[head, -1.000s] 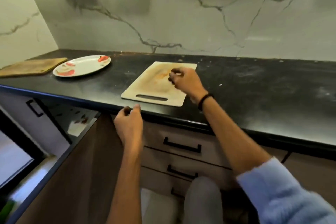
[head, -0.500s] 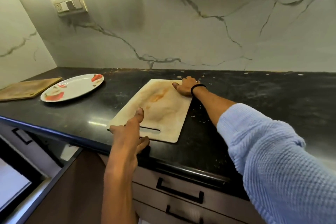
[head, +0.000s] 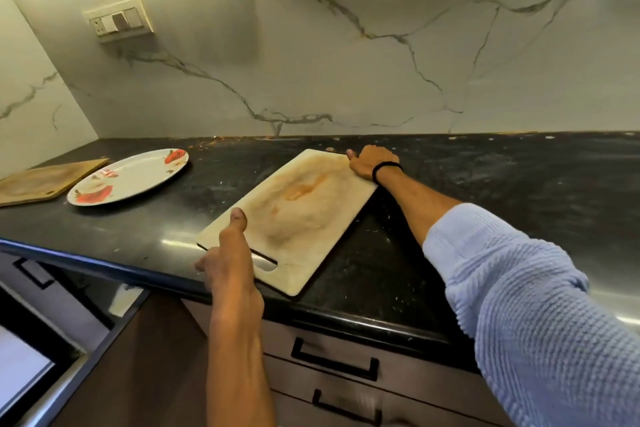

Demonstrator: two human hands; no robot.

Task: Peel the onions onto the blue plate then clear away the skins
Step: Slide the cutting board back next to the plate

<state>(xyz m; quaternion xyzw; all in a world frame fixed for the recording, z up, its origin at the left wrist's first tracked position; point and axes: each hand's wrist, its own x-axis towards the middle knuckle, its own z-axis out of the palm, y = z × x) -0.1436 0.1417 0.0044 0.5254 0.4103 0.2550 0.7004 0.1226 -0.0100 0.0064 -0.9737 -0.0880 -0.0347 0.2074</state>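
Across the middle of the frame a pale cutting board [head: 298, 215] lies slantwise on the dark bench [head: 502, 184], and the person has it by two opposite corners. At the lower end the left hand [head: 228, 260] grips the corner beside the handle slot, thumb pressed flat on top and the fingers going under the edge. At the upper end the right hand [head: 370, 163] holds the far corner, thumb on the surface, fingers wrapped over the rim. I cannot tell whether the board is lifted or rests on the bench.

No onion and no blue plate show anywhere. The only plate is a white plate [head: 138, 177] with red flowers at the left of the frame, near a wooden board [head: 45, 180] at the far left edge. Of the skins I see only small pale flecks [head: 384, 218] scattered on the bench just right of the cutting board.

To my eye this is the clearing stage. The risks look plain enough. The board is held only at its corners, so a tilt could send any loose bits sliding off onto the bench or down past the drawers [head: 334, 360]. A swing toward the left could knock the white plate. The flecks could also get left behind if only the board is carried off.
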